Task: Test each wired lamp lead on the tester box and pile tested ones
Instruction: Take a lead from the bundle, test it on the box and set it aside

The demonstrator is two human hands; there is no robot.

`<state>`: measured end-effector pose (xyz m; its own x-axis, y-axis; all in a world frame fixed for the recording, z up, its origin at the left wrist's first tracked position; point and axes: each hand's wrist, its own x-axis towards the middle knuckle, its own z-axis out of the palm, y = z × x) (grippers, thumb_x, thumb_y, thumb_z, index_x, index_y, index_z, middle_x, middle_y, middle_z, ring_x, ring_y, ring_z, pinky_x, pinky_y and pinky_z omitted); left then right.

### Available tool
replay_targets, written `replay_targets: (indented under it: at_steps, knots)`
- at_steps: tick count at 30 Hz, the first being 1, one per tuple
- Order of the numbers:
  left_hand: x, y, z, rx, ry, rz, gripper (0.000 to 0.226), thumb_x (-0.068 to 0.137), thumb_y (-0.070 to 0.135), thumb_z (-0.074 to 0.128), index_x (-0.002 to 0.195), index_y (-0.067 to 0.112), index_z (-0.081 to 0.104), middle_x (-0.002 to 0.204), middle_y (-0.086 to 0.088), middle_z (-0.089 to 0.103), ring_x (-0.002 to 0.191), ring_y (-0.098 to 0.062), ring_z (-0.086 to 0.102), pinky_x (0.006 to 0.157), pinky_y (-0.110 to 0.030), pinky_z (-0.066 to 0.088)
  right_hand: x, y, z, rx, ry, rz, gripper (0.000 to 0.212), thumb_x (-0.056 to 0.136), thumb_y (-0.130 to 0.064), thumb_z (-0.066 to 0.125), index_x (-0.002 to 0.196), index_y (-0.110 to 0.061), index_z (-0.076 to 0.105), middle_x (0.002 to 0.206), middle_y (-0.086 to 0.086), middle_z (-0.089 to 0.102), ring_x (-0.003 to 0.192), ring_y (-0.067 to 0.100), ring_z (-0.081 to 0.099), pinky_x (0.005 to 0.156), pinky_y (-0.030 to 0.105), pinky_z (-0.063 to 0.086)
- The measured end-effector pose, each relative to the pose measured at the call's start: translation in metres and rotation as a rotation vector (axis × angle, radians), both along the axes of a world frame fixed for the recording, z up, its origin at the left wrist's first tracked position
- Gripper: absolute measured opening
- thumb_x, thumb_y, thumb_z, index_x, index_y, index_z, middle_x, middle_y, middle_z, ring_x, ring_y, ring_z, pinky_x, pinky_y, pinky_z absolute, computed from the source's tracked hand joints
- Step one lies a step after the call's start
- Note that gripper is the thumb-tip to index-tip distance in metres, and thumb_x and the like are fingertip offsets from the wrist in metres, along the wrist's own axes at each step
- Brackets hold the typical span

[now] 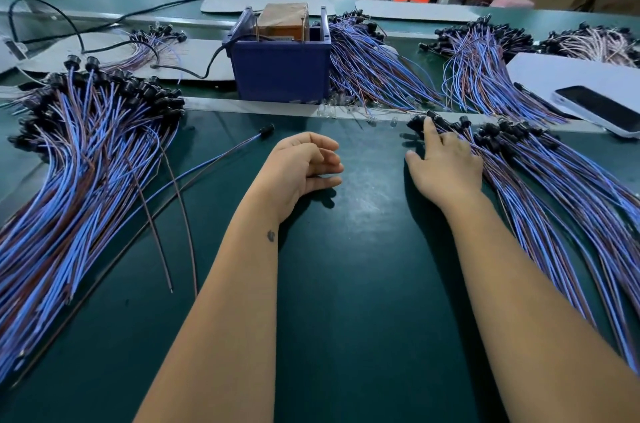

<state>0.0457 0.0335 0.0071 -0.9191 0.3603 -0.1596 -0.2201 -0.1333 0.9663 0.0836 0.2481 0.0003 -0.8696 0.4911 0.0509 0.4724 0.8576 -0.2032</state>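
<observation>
While no writing reads, right hand (446, 163) touches leads (540, 180).

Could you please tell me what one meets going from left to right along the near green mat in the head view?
Left lead pile → single loose lead → left hand → right hand → right lead pile.

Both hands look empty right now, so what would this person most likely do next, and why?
Probably pinch one lead out of the right-hand pile. The right hand lies open on that pile, fingertips at the black sockets, holding nothing. The left hand rests idle on the mat, and the blue tester box sits ahead with no lead at it.
</observation>
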Motion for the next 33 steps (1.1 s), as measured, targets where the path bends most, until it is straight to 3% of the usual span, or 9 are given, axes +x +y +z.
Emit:
replay_targets:
  at_steps: [4, 7, 11, 16, 20, 24, 26, 30, 33]
  knots:
    - [0.001, 0.005, 0.001, -0.034, 0.051, 0.125, 0.032, 0.089, -0.005, 0.038, 0.085, 0.015, 0.063, 0.072, 0.002, 0.066, 0.063, -0.010, 0.066, 0.052, -0.024, 0.052, -0.009, -0.029, 0.003, -0.036, 0.020, -0.084, 0.069, 0.098, -0.041, 0.041, 0.155, -0.018, 0.009, 0.153, 0.021, 0.027, 0.137, 0.038, 0.027, 0.109, 0.049, 0.024]
    - [0.001, 0.003, -0.003, -0.235, 0.220, 0.346, 0.032, 0.090, 0.001, 0.038, 0.085, 0.022, 0.061, 0.088, 0.001, 0.064, 0.063, -0.007, 0.061, 0.053, -0.021, 0.049, -0.018, -0.062, 0.004, -0.086, 0.111, -0.046, 0.073, 0.093, -0.037, 0.049, 0.154, -0.018, 0.013, 0.148, 0.020, 0.031, 0.132, 0.037, 0.031, 0.106, 0.046, 0.027]
    - [-0.004, -0.012, -0.011, -0.694, 0.485, 0.639, 0.032, 0.088, 0.002, 0.041, 0.102, 0.020, 0.063, 0.116, -0.002, 0.054, 0.103, -0.024, 0.053, 0.072, -0.032, 0.041, -0.031, -0.112, 0.002, -0.202, 0.170, 0.148, 0.068, 0.092, -0.035, 0.050, 0.152, -0.023, 0.020, 0.143, 0.014, 0.037, 0.130, 0.034, 0.032, 0.106, 0.044, 0.025]
    - [-0.007, -0.022, -0.016, -1.136, 0.410, 0.512, 0.046, 0.087, 0.008, 0.045, 0.128, 0.026, 0.059, 0.146, -0.007, 0.044, 0.127, -0.031, 0.030, 0.100, -0.037, 0.032, -0.032, -0.136, -0.006, -0.109, 0.180, 0.236, 0.045, 0.095, -0.032, 0.045, 0.140, -0.024, 0.040, 0.135, 0.007, 0.043, 0.125, 0.029, 0.035, 0.105, 0.046, 0.025]
    - [-0.008, -0.021, -0.015, -1.173, 0.392, 0.502, 0.043, 0.090, 0.011, 0.043, 0.119, 0.032, 0.067, 0.142, 0.000, 0.050, 0.127, -0.029, 0.032, 0.099, -0.040, 0.026, -0.026, -0.130, -0.007, -0.173, 0.262, 0.293, 0.036, 0.094, -0.027, 0.048, 0.129, -0.023, 0.051, 0.127, 0.004, 0.050, 0.121, 0.028, 0.040, 0.100, 0.041, 0.028]
    - [-0.009, -0.021, -0.014, -1.205, 0.327, 0.542, 0.039, 0.091, 0.011, 0.042, 0.124, 0.020, 0.063, 0.143, 0.001, 0.048, 0.130, -0.026, 0.029, 0.099, -0.044, 0.022, -0.018, -0.136, -0.004, -0.231, 0.398, 0.516, 0.028, 0.084, -0.006, 0.051, 0.101, -0.018, 0.070, 0.108, 0.006, 0.058, 0.104, 0.028, 0.047, 0.089, 0.038, 0.037]
    - [-0.008, -0.021, -0.014, -1.185, 0.312, 0.552, 0.037, 0.092, 0.011, 0.041, 0.122, 0.016, 0.063, 0.143, -0.001, 0.047, 0.131, -0.026, 0.028, 0.100, -0.045, 0.021, -0.019, -0.139, -0.005, -0.188, 0.353, 0.596, 0.029, 0.085, -0.007, 0.051, 0.103, -0.018, 0.071, 0.105, 0.007, 0.058, 0.102, 0.029, 0.047, 0.087, 0.038, 0.037]
    - [-0.008, -0.023, -0.011, -1.102, 0.326, 0.598, 0.036, 0.092, 0.011, 0.043, 0.121, 0.012, 0.063, 0.143, 0.000, 0.043, 0.134, -0.024, 0.026, 0.103, -0.044, 0.020, -0.026, -0.136, -0.010, -0.035, 0.167, 0.532, 0.054, 0.096, -0.035, 0.047, 0.146, -0.014, 0.040, 0.130, 0.009, 0.047, 0.122, 0.030, 0.036, 0.103, 0.037, 0.025]
    - [-0.009, -0.022, -0.010, -1.028, 0.364, 0.641, 0.033, 0.091, 0.011, 0.045, 0.119, 0.010, 0.063, 0.143, 0.003, 0.042, 0.134, -0.024, 0.028, 0.105, -0.043, 0.020, -0.027, -0.135, -0.014, -0.029, 0.127, 0.464, 0.071, 0.098, -0.045, 0.043, 0.153, -0.007, 0.019, 0.141, 0.012, 0.036, 0.129, 0.032, 0.028, 0.109, 0.041, 0.019]
